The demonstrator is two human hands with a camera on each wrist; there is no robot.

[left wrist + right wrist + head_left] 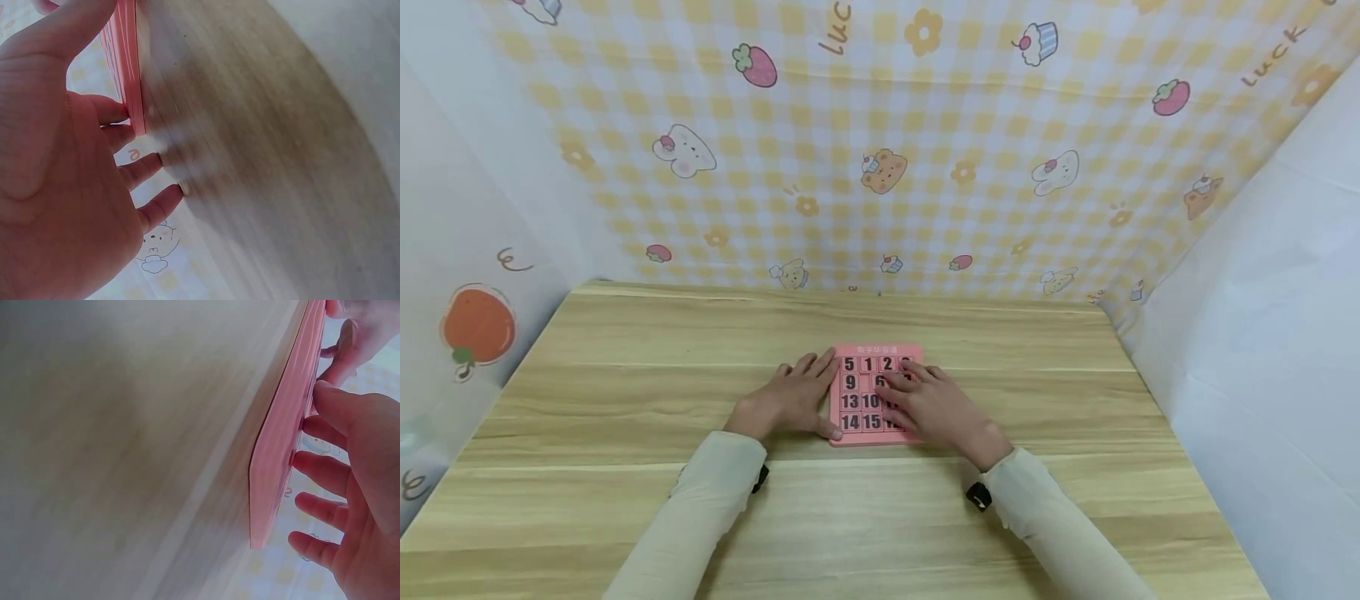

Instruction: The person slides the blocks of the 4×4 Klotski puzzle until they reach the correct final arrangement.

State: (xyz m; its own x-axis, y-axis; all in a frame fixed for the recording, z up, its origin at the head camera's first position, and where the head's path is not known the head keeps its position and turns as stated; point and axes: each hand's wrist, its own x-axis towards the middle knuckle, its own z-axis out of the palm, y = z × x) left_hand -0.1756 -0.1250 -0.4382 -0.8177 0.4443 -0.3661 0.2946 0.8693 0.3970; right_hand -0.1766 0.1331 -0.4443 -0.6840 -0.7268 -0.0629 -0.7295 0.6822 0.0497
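A pink number slide puzzle [861, 402] with black-numbered tiles lies flat on the wooden table. My left hand [786, 404] rests along its left edge, fingers spread near the top corner and thumb at the bottom corner. From the other side, my right hand [943, 412] reaches over the tiles with fingers extended and hides much of the right columns. One fingertip is at the 6 tile [879, 381], which sits between two columns with a gap beside the 9. In the right wrist view, the thumb and fingertips meet the top face of the puzzle [284, 437].
The wooden table [625, 483] stretches around the puzzle. Behind it hangs a yellow checked curtain [820, 167] with cartoon prints, and pale sheets flank both sides. Dark wrist straps [979, 497] show below the cream sleeves [1060, 529].
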